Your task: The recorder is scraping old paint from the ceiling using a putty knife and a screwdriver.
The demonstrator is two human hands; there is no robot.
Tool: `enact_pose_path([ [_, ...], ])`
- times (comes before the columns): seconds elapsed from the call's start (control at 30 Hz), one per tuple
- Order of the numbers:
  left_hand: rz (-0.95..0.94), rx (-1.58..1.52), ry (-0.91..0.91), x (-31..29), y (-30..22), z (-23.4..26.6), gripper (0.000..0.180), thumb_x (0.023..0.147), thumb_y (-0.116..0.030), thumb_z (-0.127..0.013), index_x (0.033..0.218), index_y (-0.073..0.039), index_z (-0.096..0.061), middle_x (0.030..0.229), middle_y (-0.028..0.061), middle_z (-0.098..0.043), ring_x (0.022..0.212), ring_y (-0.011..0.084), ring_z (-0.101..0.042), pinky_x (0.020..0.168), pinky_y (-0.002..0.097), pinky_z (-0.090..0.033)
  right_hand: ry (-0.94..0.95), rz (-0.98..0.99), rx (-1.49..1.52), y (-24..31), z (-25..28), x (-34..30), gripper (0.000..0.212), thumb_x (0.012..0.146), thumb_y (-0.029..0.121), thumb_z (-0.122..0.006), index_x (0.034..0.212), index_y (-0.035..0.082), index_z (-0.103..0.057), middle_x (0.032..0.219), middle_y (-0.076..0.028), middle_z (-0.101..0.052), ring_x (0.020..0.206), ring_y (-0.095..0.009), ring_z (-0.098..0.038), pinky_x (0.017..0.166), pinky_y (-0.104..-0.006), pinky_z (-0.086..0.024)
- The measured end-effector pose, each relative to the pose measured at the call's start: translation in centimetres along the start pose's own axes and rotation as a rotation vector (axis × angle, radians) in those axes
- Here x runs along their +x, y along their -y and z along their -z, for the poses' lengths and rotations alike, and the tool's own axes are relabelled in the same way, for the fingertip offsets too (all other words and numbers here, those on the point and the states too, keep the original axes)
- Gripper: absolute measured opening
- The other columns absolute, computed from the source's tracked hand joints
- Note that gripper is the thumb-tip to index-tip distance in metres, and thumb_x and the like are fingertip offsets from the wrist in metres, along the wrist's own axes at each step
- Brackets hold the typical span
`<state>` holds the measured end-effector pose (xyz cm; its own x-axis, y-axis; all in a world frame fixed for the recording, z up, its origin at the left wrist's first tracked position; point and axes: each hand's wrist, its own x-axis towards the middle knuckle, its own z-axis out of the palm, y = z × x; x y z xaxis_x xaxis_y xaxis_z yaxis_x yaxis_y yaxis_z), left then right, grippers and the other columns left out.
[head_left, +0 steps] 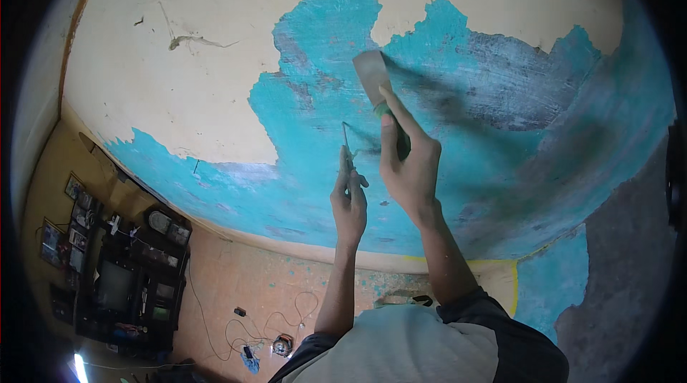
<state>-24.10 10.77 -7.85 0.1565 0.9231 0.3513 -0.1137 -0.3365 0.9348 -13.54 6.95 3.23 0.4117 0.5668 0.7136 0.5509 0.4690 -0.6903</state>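
Observation:
My right hand (415, 161) grips a scraper (371, 77) by its dark handle, the index finger stretched along toward the broad flat blade. The blade's edge lies against or close to the wall (315, 140), near where turquoise paint meets a ragged border of cream paint. Lower and to the left, my left hand (349, 197) is raised, its fingers pressed together around the lower end of a thin dark rod (345, 135), like a nail. Whether the rod is fixed in the wall cannot be made out. Grey bare patches show through the turquoise.
At the lower left stands a dark cabinet (86, 276) with a television (117, 284) and framed pictures. Cables (229, 340) and a round metallic object (282, 344) lie on the reddish floor, with turquoise flakes along the wall's foot. Another nail (197, 166) juts from the wall.

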Motion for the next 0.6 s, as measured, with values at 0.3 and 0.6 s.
enact_pose_path([
  [0.3, -0.025, 0.004, -0.012, 0.2, 0.8, 0.0, 0.052, 0.113, -0.019, -0.045, 0.162, -0.008, -0.036, 0.081, -0.0024, -0.053, 0.061, 0.0022, -0.036, 0.051, 0.0207, -0.032, 0.035, -0.040, -0.015, -0.8, 0.7, -0.4, 0.039, 0.107, 0.011, -0.055, 0.145, 0.008, -0.062, 0.077, -0.003, -0.063, 0.061, -0.002, -0.039, 0.051, -0.0255, -0.034],
  [0.6, -0.030, -0.002, -0.022, 0.1, 0.6, -0.1, 0.051, 0.112, -0.021, -0.047, 0.161, -0.010, -0.039, 0.080, -0.0031, -0.054, 0.056, 0.0006, -0.038, 0.046, 0.0206, -0.031, 0.028, 0.056, -0.012, -0.9, 0.9, 0.6, 0.041, 0.104, 0.007, -0.058, 0.145, 0.004, -0.060, 0.064, -0.009, -0.057, 0.059, -0.002, -0.048, 0.051, -0.0251, -0.037],
])
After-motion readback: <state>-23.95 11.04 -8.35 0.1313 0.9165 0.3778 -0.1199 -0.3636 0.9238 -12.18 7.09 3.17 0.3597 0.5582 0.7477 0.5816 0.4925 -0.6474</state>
